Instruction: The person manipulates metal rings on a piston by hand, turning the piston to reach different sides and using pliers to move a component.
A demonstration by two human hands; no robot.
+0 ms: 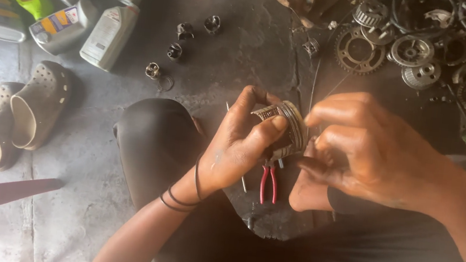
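A round metal piston (284,130) was held up over the lap, between the two hands. It was seen as a short, dull grey cylinder with thin rings grooved around its upper end and a cut-out skirt on the side turned toward the left hand. Grime was spread over it.

The left hand (240,146) was curled closed around the piston, the thumb laid across its side and the fingers wrapped behind it. Thin black bands were worn at that wrist. The right hand (362,154) was brought in from the other side, half closed, its fingertips (311,119) pressed to the ringed edge of the piston. Whether anything small was pinched there could not be told.

Just below the hands, a pair of red-handled pliers (268,183) was lying on the dark, oily floor (243,44), partly hidden by the left hand. A bent knee in dark cloth was seen beside it.

Farther out, several small dark metal parts (175,52) were scattered on the floor. To the upper right, a heap of sprockets and gears (362,49) was piled. At the upper left, plastic oil bottles (110,32) were lying, and a pair of pale clogs (19,109) was left beside them.
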